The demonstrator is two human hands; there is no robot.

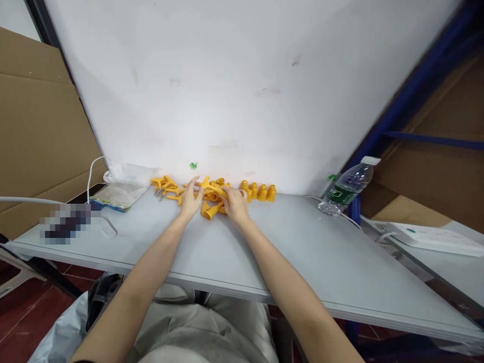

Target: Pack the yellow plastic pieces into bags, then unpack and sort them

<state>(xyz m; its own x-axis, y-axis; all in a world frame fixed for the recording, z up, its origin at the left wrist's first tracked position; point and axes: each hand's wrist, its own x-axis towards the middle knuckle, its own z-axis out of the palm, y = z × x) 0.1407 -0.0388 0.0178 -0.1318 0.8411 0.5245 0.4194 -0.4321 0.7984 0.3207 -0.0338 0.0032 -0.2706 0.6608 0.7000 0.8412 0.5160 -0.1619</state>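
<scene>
Between my two hands is a yellow plastic part [216, 189] with a flared end, raised over a pile of similar pieces. My left hand [191, 201] is closed on its flared left end, thumb and fingers pinching it. On the other end, my right hand [236, 205] is closed with its fingers curled round the part. Just below, a loose yellow piece with a round opening [209, 212] lies on the table. More yellow pieces [166, 182] and small silvery metal bits [160, 193] lie left of my left hand. Several yellow knob-like pieces [262, 192] stand in a row to the right.
The grey table [302, 252] meets a white panel [245, 101] behind. At right a water bottle [346, 189] leans near a blue frame, with a power strip [434, 237] beyond. Plastic bags [123, 194] and a white cable [89, 176] are at left, beside cardboard [38, 126].
</scene>
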